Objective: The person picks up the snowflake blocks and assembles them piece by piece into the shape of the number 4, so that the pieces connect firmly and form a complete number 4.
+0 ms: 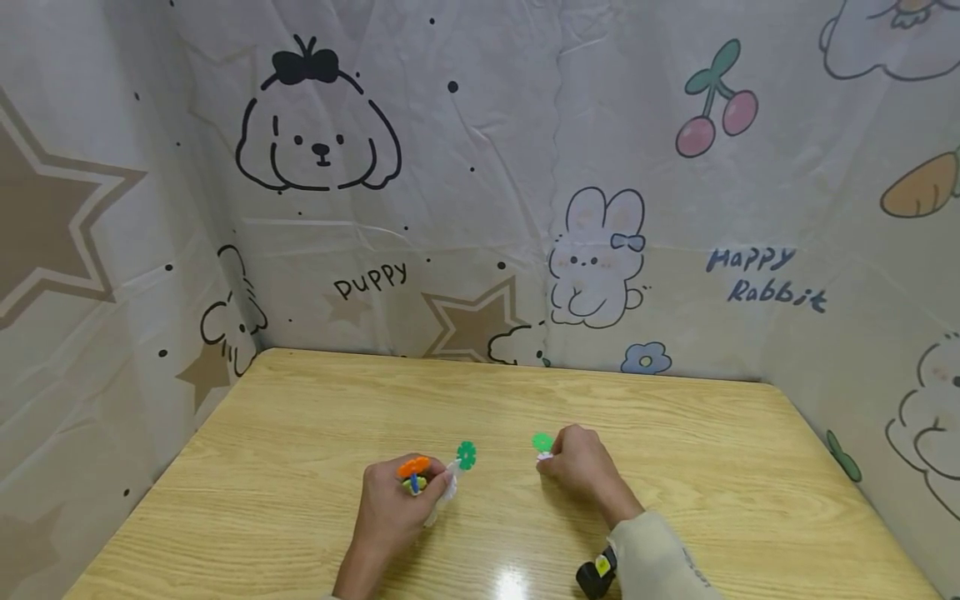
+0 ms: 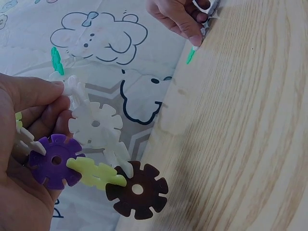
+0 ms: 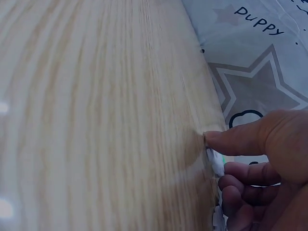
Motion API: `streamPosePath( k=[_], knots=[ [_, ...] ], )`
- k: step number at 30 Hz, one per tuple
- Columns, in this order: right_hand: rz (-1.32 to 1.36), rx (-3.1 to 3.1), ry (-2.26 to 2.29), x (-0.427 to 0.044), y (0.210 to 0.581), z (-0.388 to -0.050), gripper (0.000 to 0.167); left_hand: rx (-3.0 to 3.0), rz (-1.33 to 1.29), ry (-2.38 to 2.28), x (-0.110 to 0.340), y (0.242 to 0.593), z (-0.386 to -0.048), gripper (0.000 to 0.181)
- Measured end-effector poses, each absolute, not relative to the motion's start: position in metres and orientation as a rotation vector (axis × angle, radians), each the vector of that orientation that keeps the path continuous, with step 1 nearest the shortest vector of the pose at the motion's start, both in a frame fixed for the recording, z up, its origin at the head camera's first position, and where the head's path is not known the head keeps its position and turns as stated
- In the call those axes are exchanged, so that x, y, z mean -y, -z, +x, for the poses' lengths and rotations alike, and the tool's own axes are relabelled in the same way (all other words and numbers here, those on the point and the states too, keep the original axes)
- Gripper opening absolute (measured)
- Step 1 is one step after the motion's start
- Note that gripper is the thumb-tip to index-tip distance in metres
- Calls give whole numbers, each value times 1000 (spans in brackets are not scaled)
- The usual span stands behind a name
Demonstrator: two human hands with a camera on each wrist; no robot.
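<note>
My left hand (image 1: 390, 508) pinches a chain of interlocking notched plastic discs between thumb and fingers. In the left wrist view, the chain includes a white disc (image 2: 96, 123), a purple disc (image 2: 56, 161), a yellow-green disc (image 2: 96, 173) and a dark brown disc (image 2: 137, 189). An orange disc (image 1: 413, 467) and a green disc (image 1: 467, 455) stick out of it in the head view. To the right and apart from it, my right hand (image 1: 583, 462) pinches a white disc piece (image 3: 215, 162) joined to a lighter green disc (image 1: 542, 442). The fingers partly hide that piece.
The wooden table (image 1: 315, 408) lies under both hands. A printed cloth (image 1: 465, 167) with cartoon animals and stars hangs behind it and along both sides. By the right sleeve (image 1: 660, 557) is a small black device (image 1: 596, 575) with a yellow mark.
</note>
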State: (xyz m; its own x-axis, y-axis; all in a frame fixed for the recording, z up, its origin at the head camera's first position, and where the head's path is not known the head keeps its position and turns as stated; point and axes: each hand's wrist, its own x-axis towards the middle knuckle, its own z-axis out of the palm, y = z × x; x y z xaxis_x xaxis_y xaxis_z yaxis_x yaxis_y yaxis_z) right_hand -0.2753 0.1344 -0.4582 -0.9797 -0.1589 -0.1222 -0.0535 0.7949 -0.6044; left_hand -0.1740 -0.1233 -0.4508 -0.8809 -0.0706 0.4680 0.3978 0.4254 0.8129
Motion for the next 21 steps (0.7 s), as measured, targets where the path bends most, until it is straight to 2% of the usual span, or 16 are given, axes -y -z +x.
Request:
streamPosePath(
  k=[8,21],
  knots=[
    [-215,-2856,980,-138,456,-274,20,2245,-289,1446,122,451,-174,13],
    [-386,-2827,956,-146,454,-271,11,2277,-291,1472,118,450,-175,11]
  ],
)
